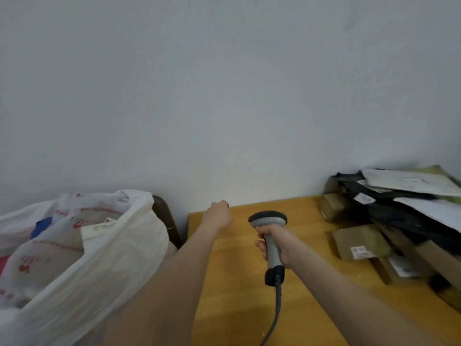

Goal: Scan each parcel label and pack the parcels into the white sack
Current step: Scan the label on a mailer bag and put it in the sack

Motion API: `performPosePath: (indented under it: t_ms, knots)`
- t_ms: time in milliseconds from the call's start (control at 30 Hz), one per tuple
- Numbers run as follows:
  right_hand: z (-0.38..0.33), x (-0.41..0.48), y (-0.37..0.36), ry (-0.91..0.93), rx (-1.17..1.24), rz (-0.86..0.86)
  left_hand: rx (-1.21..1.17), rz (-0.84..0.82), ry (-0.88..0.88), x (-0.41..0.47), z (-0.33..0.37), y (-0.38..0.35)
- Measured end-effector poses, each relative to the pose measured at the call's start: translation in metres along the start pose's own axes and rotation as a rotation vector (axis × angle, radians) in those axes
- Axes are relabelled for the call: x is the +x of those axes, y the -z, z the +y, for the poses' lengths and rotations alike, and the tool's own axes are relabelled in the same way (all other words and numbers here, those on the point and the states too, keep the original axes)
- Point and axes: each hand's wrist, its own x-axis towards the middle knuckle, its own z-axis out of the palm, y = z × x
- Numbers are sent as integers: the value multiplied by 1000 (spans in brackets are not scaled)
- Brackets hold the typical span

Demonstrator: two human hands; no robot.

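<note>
Gripping one grey barcode scanner [268,219], right hand [284,245] clamped round its handle; left hand [219,216], grip cannot be told. One white sack [112,250], red-printed and bulging, stands left of the desk [237,308]; blurred parcel heap [361,242] at right.

A wooden table [311,233] bears a heap of parcels [359,240] at its right end.

The right hand [279,245] grips the grey handle of a barcode scanner [270,222] above the wooden table [239,295], its cable [277,305] trailing down toward the near edge. The left hand [219,216] reaches over the table's far left corner, fingers curled out of sight. A white sack [117,253] bulges at left; parcels [389,216] are piled at right.
</note>
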Motion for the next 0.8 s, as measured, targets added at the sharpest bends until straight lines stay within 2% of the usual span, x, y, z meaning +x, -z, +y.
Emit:
performPosePath:
  t_ms: [200, 400, 800]
  knots:
    - [5, -47, 145, 45, 37, 251, 2, -88, -140, -26, 140, -70]
    - [5, -85, 243, 28, 17, 402, 0, -141, -262, -47, 249, -127]
    - [-32, -78, 353, 140, 195, 601, -13, -184, -416, -11, 360, -185]
